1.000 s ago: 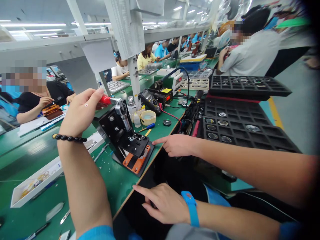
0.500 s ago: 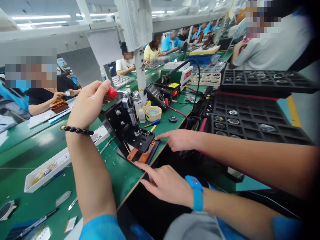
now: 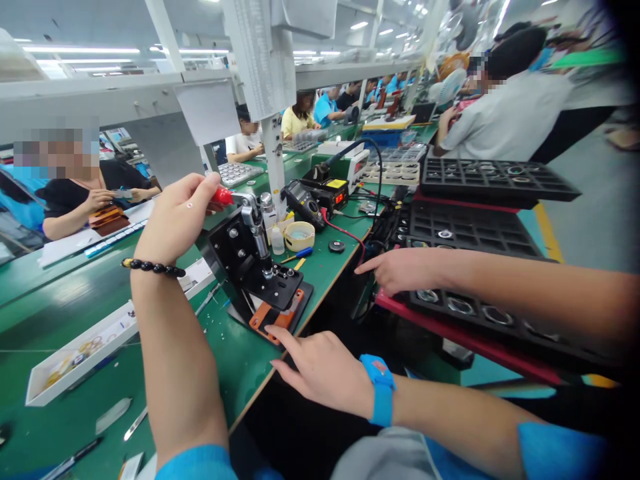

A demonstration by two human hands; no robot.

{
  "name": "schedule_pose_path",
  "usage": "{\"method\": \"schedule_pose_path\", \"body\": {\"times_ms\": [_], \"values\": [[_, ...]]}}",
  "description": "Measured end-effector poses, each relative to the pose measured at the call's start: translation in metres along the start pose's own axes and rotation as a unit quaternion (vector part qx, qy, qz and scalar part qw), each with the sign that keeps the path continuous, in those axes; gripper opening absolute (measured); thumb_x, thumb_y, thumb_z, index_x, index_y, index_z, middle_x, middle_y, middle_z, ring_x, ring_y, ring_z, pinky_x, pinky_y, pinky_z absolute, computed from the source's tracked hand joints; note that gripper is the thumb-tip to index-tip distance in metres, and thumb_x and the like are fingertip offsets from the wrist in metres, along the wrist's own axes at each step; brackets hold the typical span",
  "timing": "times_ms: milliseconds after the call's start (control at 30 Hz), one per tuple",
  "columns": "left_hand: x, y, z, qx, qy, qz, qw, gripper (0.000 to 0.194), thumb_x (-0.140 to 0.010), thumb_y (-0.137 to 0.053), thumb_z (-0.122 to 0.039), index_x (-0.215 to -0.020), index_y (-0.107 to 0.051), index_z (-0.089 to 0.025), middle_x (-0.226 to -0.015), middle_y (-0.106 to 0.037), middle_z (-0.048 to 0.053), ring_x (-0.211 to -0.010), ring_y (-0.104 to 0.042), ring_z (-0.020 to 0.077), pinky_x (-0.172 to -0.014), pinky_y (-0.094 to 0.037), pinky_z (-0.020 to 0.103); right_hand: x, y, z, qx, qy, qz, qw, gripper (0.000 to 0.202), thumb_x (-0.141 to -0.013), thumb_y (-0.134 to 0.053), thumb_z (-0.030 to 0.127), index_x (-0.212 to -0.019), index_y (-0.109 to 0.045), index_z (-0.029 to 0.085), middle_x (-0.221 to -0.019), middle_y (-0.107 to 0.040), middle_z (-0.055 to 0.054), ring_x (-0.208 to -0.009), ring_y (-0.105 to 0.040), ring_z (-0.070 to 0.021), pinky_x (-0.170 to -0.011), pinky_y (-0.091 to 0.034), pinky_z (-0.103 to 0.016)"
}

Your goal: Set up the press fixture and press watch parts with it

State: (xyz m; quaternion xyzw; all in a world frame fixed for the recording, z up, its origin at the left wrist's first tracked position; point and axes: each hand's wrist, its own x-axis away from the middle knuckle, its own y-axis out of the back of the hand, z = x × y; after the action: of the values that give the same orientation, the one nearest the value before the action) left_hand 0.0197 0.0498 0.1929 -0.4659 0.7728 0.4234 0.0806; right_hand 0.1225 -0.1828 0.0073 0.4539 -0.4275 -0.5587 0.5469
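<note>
My left hand (image 3: 175, 217), with a black bead bracelet on its wrist, is closed on the red lever handle (image 3: 223, 195) of a small black hand press (image 3: 250, 257) on the green bench. The press stands on an orange base plate (image 3: 270, 319). My right hand (image 3: 320, 370), wearing a blue wristband (image 3: 381, 393), lies at the bench edge. Its fingers are spread and its index fingertip touches the front of the orange plate. A co-worker's hand (image 3: 400, 270) reaches in from the right, index finger pointing left, over the edge of a black tray.
Black compartment trays (image 3: 470, 227) holding round parts are stacked at the right. Behind the press are a small bottle (image 3: 277, 240), a cream tape roll (image 3: 299, 235), a multimeter (image 3: 303, 203) and cables. A white tray (image 3: 75, 353) and loose tools lie at the left. Other people work at the benches.
My right hand slid forward until its index finger reached the orange plate. The co-worker's pointing hand drew back to the right, away from the press. My left hand stayed on the lever.
</note>
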Motion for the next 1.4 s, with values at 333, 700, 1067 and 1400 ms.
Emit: {"method": "schedule_pose_path", "body": {"times_ms": [333, 700, 1067, 1400], "values": [[0.001, 0.001, -0.006, -0.041, -0.006, -0.012, 0.999, 0.041, -0.106, -0.052, -0.048, -0.093, -0.073, -0.016, -0.089, -0.073, 0.003, -0.084, -0.066, 0.0166, -0.079, -0.047, 0.031, 0.001, 0.003, 0.002, -0.014, -0.011, 0.013, 1.0, 0.06, -0.107, -0.048, 0.047, -0.161, -0.033, 0.026, -0.099, -0.077, -0.005, -0.088, -0.077, -0.0288, -0.066, -0.04, -0.033], [0.0, -0.001, 0.0, -0.012, -0.012, -0.006, 1.0, 0.042, -0.106, -0.054, -0.049, -0.101, -0.076, -0.013, -0.092, -0.075, 0.005, -0.086, -0.07, 0.0186, -0.086, -0.053, 0.038, 0.001, 0.001, -0.001, -0.033, -0.012, 0.027, 0.999, 0.061, -0.108, -0.046, 0.047, -0.163, -0.029, 0.027, -0.099, -0.077, -0.006, -0.09, -0.077, -0.0297, -0.068, -0.04, -0.033], [-0.004, 0.008, 0.009, -0.096, 0.029, 0.009, 0.995, 0.061, -0.094, -0.046, -0.077, -0.107, -0.074, -0.024, -0.099, -0.076, 0.003, -0.095, -0.069, 0.0271, -0.1, -0.049, 0.047, 0.005, -0.003, -0.07, -0.217, -0.009, -0.164, 0.962, 0.038, -0.101, -0.06, 0.039, -0.138, -0.062, 0.029, -0.089, -0.075, 0.004, -0.08, -0.072, -0.0129, -0.075, -0.047, -0.025], [0.003, 0.006, -0.007, -0.094, 0.082, -0.001, 0.992, 0.06, -0.091, -0.048, -0.079, -0.108, -0.074, -0.028, -0.108, -0.075, 0.003, -0.107, -0.069, 0.0305, -0.108, -0.046, 0.05, -0.067, 0.033, -0.242, -0.147, -0.158, -0.27, 0.938, 0.026, -0.085, -0.083, 0.036, -0.096, -0.069, 0.018, -0.108, -0.069, -0.009, -0.111, -0.061, -0.0265, -0.103, -0.048, -0.042]]}}
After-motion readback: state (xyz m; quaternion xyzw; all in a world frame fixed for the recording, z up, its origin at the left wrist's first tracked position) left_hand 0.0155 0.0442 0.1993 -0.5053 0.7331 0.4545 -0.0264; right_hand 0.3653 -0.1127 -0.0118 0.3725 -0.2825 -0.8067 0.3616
